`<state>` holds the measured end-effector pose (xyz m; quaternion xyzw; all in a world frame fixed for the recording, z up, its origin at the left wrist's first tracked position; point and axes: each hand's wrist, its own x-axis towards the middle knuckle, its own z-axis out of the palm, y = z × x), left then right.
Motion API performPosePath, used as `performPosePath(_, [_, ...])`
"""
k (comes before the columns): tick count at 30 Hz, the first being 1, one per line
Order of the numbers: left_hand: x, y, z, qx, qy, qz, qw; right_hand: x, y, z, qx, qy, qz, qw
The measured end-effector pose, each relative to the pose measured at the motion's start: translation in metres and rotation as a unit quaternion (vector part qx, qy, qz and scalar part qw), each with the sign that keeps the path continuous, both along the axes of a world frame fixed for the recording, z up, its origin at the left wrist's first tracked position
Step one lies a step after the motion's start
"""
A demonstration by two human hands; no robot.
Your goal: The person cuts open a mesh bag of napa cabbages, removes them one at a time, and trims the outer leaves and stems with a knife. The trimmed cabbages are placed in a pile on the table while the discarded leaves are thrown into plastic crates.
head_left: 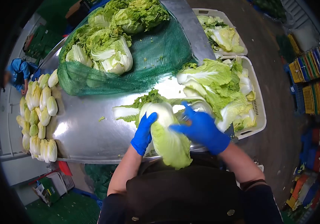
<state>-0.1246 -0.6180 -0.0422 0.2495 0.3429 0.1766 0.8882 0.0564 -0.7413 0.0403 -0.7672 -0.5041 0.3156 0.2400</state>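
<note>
Both my hands wear blue gloves. My left hand is wrapped round the left side of a cabbage head, whose pale base points away from me and whose green leaf end hangs over the table's near edge. My right hand is just right of the cabbage, its thumb and fingers spread; motion blurs it, and something small and dark near its palm is too unclear to name. Loose leaves lie left of the cabbage, and more leaves are heaped behind my right hand.
A green net sack with cabbages stands at the back of the steel table. Trimmed cabbages are lined up at the left. White crates with leaves stand at the right. Another person is at the far left.
</note>
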Motion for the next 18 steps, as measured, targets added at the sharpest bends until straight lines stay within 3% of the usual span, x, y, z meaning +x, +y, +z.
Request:
performPosePath(1, [0.003, 0.001, 0.0, 0.086, 0.011, 0.001, 0.996, -0.021, -0.004, -0.016, 0.098, -0.016, -0.002, 0.995])
performPosePath(2, [0.007, 0.003, 0.004, 0.133, 0.078, -0.013, 0.988, -0.026, 0.002, -0.005, 0.027, -0.003, 0.012, 1.0])
performPosePath(4, [0.001, 0.01, -0.018, 0.19, 0.058, -0.02, 0.98, -0.009, 0.004, -0.013, 0.106, 0.001, 0.037, 0.994])
performPosePath(5, [-0.002, 0.01, -0.009, 0.19, 0.059, -0.021, 0.98, 0.001, 0.008, -0.005, 0.082, -0.037, 0.028, 0.996])
performPosePath(7, [-0.008, 0.009, 0.014, 0.099, 0.018, -0.12, 0.988, 0.035, 0.014, 0.004, 0.18, -0.021, -0.007, 0.983])
performPosePath(8, [-0.014, 0.003, 0.013, 0.098, 0.016, -0.12, 0.988, 0.051, 0.017, 0.01, 0.133, -0.07, -0.05, 0.987])
performPosePath(10, [-0.025, -0.006, 0.009, -0.071, -0.033, -0.047, 0.996, 0.084, 0.019, -0.013, -0.004, -0.228, -0.093, 0.969])
performPosePath(12, [-0.019, -0.007, 0.004, -0.105, -0.073, -0.018, 0.992, 0.069, 0.008, -0.016, 0.04, -0.164, -0.103, 0.98])
performPosePath(14, [-0.009, -0.003, 0.015, -0.152, -0.174, 0.006, 0.973, 0.032, 0.005, -0.015, 0.088, 0.019, -0.07, 0.993])
performPosePath(16, [-0.002, 0.001, 0.021, -0.134, -0.196, 0.013, 0.971, -0.002, 0.008, -0.011, 0.028, 0.259, -0.055, 0.964])
performPosePath(18, [-0.003, 0.006, 0.012, -0.03, -0.062, 0.037, 0.997, -0.011, 0.012, 0.003, 0.017, 0.219, -0.03, 0.975])
